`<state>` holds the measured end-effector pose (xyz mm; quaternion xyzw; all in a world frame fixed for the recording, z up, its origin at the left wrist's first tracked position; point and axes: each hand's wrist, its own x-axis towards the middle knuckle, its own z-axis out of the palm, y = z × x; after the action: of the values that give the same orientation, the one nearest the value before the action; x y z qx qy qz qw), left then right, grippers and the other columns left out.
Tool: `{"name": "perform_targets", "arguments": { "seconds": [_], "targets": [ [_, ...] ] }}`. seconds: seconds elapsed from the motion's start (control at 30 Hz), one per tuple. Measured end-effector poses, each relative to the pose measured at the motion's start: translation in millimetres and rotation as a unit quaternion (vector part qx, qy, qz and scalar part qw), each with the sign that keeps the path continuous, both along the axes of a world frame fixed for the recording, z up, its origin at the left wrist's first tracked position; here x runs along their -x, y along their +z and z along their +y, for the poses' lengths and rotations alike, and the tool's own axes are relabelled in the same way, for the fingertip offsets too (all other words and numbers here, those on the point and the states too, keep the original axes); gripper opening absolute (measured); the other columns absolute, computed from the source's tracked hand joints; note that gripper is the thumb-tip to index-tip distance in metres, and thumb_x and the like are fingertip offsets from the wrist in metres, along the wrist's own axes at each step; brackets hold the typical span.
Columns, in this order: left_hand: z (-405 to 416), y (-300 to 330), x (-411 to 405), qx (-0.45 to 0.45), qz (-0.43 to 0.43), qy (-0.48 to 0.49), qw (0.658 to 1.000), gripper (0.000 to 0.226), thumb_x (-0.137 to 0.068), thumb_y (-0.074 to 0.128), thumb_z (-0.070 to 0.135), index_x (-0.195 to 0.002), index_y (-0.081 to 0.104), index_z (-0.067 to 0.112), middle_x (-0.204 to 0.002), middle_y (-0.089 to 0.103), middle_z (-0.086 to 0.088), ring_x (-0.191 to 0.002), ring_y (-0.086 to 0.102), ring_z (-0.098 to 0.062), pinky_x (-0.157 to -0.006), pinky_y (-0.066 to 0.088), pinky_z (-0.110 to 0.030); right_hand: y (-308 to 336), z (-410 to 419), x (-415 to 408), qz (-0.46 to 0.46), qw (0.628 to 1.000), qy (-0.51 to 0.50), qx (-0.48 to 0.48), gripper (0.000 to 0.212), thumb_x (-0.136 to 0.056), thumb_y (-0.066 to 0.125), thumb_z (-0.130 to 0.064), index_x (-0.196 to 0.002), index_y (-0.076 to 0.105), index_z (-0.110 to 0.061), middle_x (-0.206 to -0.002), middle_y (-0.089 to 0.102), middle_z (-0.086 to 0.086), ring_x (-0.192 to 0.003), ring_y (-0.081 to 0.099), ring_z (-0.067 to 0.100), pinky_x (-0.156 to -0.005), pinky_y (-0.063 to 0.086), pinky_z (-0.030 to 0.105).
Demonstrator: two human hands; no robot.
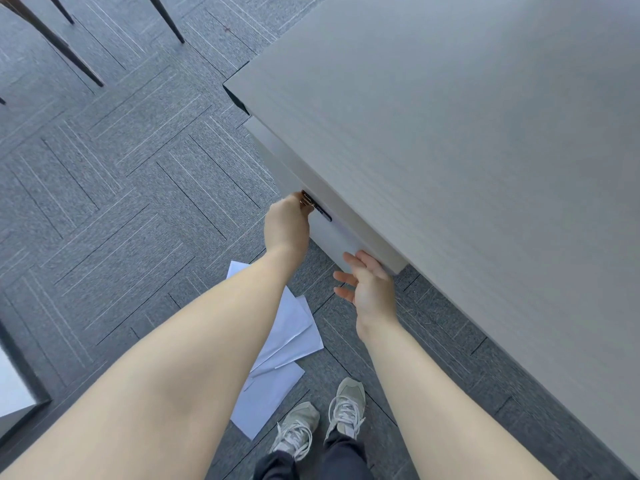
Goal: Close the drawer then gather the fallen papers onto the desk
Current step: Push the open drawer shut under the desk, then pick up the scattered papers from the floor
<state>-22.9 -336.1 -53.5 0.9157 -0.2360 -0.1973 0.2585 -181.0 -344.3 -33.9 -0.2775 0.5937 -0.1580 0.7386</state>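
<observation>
A pale grey drawer (332, 237) sticks out a little from under the edge of the light wood desk (467, 150). My left hand (286, 226) is closed with its fingers on the dark handle (317, 206) at the drawer's front. My right hand (369, 287) has its fingers spread and rests flat against the drawer's near corner. Several white papers (291, 337) lie scattered on the carpet below my arms, partly hidden by my left forearm.
Grey patterned carpet (121, 202) covers the floor. Dark chair legs (52, 39) stand at the top left. My feet in grey sneakers (322, 420) stand next to the papers. A pale furniture corner (14, 389) shows at the left edge.
</observation>
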Motion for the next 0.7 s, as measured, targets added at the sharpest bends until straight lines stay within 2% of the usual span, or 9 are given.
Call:
{"name": "perform_targets", "arguments": {
  "seconds": [0.13,0.23,0.3,0.37,0.43,0.53,0.6,0.7],
  "targets": [
    [2,-3,1,-0.035,-0.033,-0.036,0.998,0.031,-0.099,0.042,0.024,-0.103,0.066,0.005,-0.092,0.071,-0.025,-0.086,0.063,-0.041,-0.062,0.041,-0.038,-1,0,0,0.001,1.000,0.008,0.002,0.037,-0.095,0.050,-0.008,-0.130,0.054,-0.015,-0.107,0.065,-0.011,-0.080,0.065,0.016,-0.064,0.053,0.029],
    [2,-11,-3,0.006,0.058,0.011,0.998,0.022,-0.092,0.043,0.016,-0.082,0.062,0.011,-0.085,0.071,-0.018,-0.081,0.067,-0.038,-0.067,0.053,-0.046,-1,0,-1,-0.002,1.000,0.006,-0.002,0.039,-0.095,0.050,-0.009,-0.133,0.053,-0.014,-0.107,0.065,-0.011,-0.080,0.065,0.016,-0.064,0.052,0.029],
    [2,-13,-5,0.035,0.111,0.042,0.992,0.023,-0.090,0.042,0.020,-0.079,0.061,0.011,-0.083,0.072,-0.012,-0.079,0.068,-0.034,-0.072,0.057,-0.048,-2,0,-1,-0.006,1.000,0.004,-0.001,0.040,-0.095,0.050,-0.009,-0.134,0.052,-0.013,-0.108,0.065,-0.010,-0.078,0.065,0.016,-0.060,0.052,0.027],
    [1,-9,-6,0.051,0.143,0.051,0.987,0.027,-0.093,0.041,0.025,-0.085,0.064,0.011,-0.086,0.071,-0.009,-0.077,0.069,-0.030,-0.073,0.058,-0.048,-3,1,-1,-0.009,1.000,0.006,0.003,0.040,-0.095,0.050,-0.009,-0.135,0.051,-0.012,-0.113,0.065,-0.007,-0.077,0.064,0.016,-0.059,0.051,0.027],
    [2,-6,-5,0.064,0.178,0.048,0.981,0.029,-0.095,0.043,0.027,-0.101,0.064,0.008,-0.095,0.070,-0.012,-0.075,0.068,-0.026,-0.074,0.058,-0.048,-3,2,-1,-0.006,1.000,0.017,0.009,0.041,-0.095,0.049,-0.011,-0.136,0.049,-0.015,-0.122,0.064,-0.002,-0.079,0.064,0.017,-0.062,0.051,0.028],
    [22,2,1,0.045,0.213,0.037,0.975,0.049,-0.092,0.051,0.034,-0.132,0.052,0.006,-0.119,0.066,-0.014,-0.099,0.066,-0.028,-0.086,0.054,-0.045,1,7,-2,0.014,0.999,0.046,0.015,0.041,-0.095,0.048,-0.013,-0.136,0.047,-0.021,-0.116,0.067,0.001,-0.080,0.062,0.020,-0.065,0.051,0.031],
    [54,8,4,0.017,0.201,0.013,0.979,0.050,-0.094,0.051,0.032,-0.137,0.047,0.007,-0.126,0.063,-0.011,-0.114,0.060,-0.028,-0.092,0.045,-0.032,5,13,-4,0.041,0.995,0.090,0.027,0.039,-0.095,0.048,-0.014,-0.134,0.048,-0.019,-0.107,0.068,0.002,-0.079,0.061,0.021,-0.064,0.051,0.031],
    [122,13,-3,-0.019,0.195,0.006,0.981,0.042,-0.096,0.047,0.028,-0.134,0.051,0.009,-0.128,0.063,-0.010,-0.118,0.057,-0.025,-0.086,0.037,-0.026,11,38,-14,0.087,0.984,0.153,0.036,0.036,-0.096,0.046,-0.018,-0.131,0.053,-0.016,-0.107,0.069,0.005,-0.074,0.060,0.019,-0.064,0.050,0.031]
  ]
}}
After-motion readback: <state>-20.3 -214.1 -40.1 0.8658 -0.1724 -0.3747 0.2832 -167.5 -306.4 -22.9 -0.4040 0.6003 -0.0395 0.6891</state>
